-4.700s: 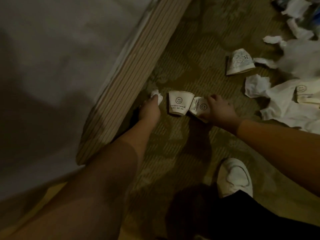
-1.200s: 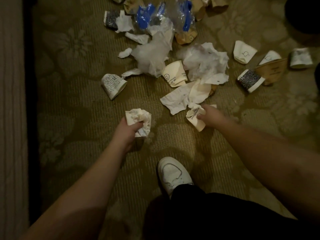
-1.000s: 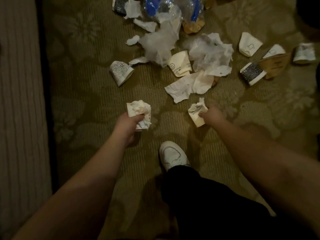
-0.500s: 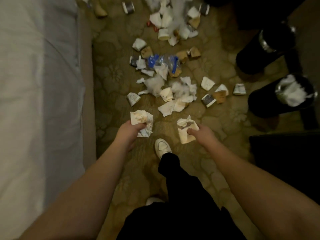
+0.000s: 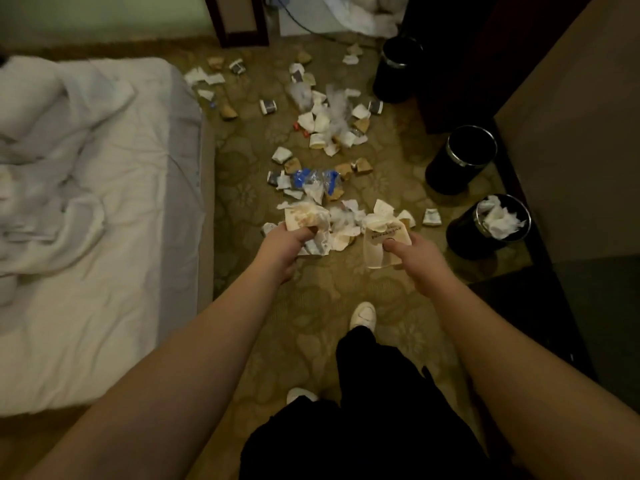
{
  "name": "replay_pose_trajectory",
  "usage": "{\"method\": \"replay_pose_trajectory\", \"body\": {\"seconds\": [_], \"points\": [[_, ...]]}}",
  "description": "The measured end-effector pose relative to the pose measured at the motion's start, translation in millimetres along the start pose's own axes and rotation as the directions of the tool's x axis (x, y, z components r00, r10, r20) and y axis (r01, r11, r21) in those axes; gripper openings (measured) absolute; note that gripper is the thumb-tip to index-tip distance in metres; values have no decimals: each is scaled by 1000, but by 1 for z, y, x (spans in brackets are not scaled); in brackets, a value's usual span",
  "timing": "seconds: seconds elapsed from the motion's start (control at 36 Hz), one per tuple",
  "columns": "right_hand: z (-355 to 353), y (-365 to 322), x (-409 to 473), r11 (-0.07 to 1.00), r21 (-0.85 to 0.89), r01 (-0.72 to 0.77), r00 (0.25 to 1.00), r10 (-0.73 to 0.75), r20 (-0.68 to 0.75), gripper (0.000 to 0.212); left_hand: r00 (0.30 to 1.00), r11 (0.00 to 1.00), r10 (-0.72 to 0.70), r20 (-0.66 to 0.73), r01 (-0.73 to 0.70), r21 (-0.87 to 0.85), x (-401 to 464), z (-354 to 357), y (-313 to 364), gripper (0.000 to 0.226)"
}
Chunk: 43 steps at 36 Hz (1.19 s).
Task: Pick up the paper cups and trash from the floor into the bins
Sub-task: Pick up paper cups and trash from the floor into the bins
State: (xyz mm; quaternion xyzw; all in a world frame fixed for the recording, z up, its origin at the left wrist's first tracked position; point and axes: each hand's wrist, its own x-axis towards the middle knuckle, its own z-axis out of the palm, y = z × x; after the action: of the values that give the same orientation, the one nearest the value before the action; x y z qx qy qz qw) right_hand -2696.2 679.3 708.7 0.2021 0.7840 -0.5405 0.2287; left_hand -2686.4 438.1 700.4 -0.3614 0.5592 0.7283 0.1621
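Patterned carpet (image 5: 242,188) runs beside the white bed (image 5: 104,237) under your outstretched arms. Your left hand (image 5: 282,249) grasps a crumpled wad of paper (image 5: 306,220); your right hand (image 5: 414,252) pinches a crushed paper cup (image 5: 382,242), thumb on its printed side. Beyond them, scattered cups and trash (image 5: 325,133) cover the floor. Three dark bins (image 5: 460,161) line the right side, the nearest bin (image 5: 490,226) holding white paper.
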Motion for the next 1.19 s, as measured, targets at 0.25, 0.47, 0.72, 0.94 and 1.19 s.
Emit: {"method": "replay_pose_trajectory", "body": {"seconds": [0.25,0.47,0.72,0.94,1.19], "points": [[-87,-16,9,998,25,50,998,-49,-43,32,999,999,45,5,-45,-13,0,77,32,46],[-184,-24,71,998,-30,49,997,-51,-58,31,998,998,61,8,-61,0,35,181,55,43],[-278,-36,129,998,-51,37,990,-44,-135,20,997,998,40,62,-44,53,67,278,76,39],[-310,-39,193,996,35,-87,977,92,-191,30,996,987,-60,64,50,156,142,337,99,32],[-324,-51,259,980,77,-184,950,198,-242,39,970,961,-162,180,115,250,215,396,131,34]]}}
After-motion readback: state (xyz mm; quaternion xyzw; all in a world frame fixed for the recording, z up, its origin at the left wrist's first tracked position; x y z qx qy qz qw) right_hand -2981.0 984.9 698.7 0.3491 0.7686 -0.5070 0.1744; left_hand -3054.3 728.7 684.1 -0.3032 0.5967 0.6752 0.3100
